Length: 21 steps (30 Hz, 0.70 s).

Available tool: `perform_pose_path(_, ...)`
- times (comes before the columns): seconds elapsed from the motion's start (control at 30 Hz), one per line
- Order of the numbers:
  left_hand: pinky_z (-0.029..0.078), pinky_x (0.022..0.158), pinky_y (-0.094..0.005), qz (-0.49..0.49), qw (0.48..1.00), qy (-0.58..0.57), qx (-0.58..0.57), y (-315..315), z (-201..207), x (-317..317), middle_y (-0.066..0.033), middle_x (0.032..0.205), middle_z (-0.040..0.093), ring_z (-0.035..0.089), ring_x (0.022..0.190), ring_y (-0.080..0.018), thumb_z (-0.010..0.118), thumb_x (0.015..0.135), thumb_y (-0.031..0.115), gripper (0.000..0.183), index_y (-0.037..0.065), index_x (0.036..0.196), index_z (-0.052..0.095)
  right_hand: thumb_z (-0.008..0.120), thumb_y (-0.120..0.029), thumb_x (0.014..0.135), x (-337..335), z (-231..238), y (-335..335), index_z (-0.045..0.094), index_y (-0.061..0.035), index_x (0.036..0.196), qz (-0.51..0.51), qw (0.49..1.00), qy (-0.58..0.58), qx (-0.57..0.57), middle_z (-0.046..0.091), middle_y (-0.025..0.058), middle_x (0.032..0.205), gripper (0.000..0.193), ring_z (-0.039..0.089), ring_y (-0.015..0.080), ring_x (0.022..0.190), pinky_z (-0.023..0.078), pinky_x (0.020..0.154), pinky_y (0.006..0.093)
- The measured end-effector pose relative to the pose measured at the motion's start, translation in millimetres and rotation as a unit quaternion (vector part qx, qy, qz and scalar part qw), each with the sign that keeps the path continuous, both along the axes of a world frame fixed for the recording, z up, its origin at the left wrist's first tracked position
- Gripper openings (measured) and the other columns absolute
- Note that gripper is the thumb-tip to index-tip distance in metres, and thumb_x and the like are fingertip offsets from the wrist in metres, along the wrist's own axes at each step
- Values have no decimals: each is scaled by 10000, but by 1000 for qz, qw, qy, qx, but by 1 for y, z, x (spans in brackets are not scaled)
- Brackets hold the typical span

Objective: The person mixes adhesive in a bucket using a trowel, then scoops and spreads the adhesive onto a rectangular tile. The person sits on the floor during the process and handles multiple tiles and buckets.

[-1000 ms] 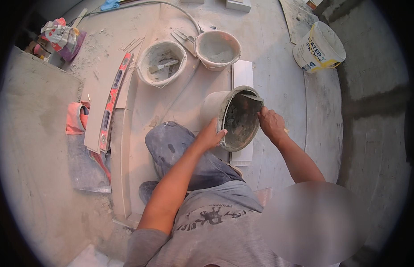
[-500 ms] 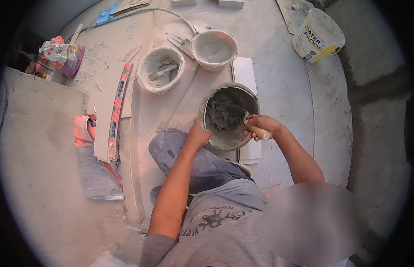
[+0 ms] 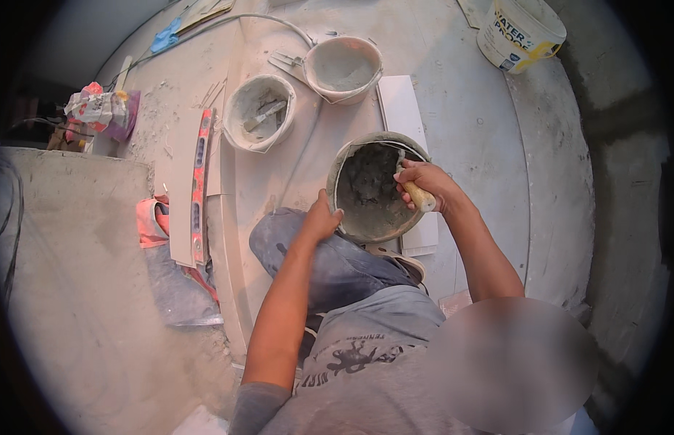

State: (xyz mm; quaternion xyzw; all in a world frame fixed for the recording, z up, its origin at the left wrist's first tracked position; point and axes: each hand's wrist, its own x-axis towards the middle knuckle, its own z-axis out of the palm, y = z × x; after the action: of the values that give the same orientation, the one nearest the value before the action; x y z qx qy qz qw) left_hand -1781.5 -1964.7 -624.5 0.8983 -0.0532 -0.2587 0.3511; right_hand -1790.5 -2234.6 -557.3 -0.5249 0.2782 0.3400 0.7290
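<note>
A dark bucket (image 3: 384,235) leans toward me beside my knee, with wet grey mortar (image 3: 367,174) on its inside. My left hand (image 3: 324,217) grips its left rim, thumb over the edge. In my right hand (image 3: 427,183) is a trowel with a pale wooden handle (image 3: 419,197); the fingers wrap round the handle near its neck. The trowel's blade reaches down inside the bucket near the far right rim and is mostly hidden. A thin wire bail lies along the bucket's mouth.
Two pale buckets stand beyond: one (image 3: 234,98) holds a brush (image 3: 264,116), the other (image 3: 373,81) grey material. A red spirit level (image 3: 199,185) lies on boards at left. White planks (image 3: 401,109) run under the dark bucket. A white tub (image 3: 496,45) stands far right.
My right hand has moved the trowel up toward the bucket's far right rim. The mortar lump inside looks flatter and more spread. My left hand keeps its grip on the rim.
</note>
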Motion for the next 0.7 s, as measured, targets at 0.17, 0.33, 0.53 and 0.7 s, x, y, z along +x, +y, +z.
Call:
perform_pose_path(0.17, 432, 1037, -431, -12, 998, 62, 29, 0, 10, 0, -275, 1279, 589, 558, 1242, -392, 708, 844, 173, 635, -25, 1357, 390, 585, -29, 898, -8, 8, 25, 28, -56, 1591, 219, 969, -82, -80, 558, 96, 938, 889, 572, 146, 533, 511, 455, 307)
perform_pose_path(0.33, 431, 1035, -416, -25, 998, 55, -1, 1, 13, -5, -250, 1262, 603, 573, 1230, -361, 711, 842, 155, 607, -20, 1342, 415, 573, -24, 890, 2, -10, 20, 68, -62, 1592, 55, 997, -30, -47, 576, 97, 922, 865, 568, 144, 530, 516, 448, 314)
perform_pose_path(0.53, 453, 960, -463, -74, 996, 6, 52, 1, 12, -15, -311, 1163, 608, 569, 1155, -464, 715, 856, 168, 467, -40, 1179, 451, 500, -15, 815, -15, -84, 53, 259, -43, 1558, 312, 889, -225, -247, 635, 312, 1108, 782, 716, 383, 792, 585, 729, 416)
perform_pose_path(0.7, 453, 961, -463, -80, 994, 9, 75, -3, 16, -20, -313, 1142, 606, 569, 1136, -470, 724, 851, 176, 463, -52, 1156, 461, 519, -15, 806, -53, -88, 53, 302, -93, 1554, 479, 659, -341, -469, 652, 301, 1079, 783, 723, 334, 795, 587, 666, 404)
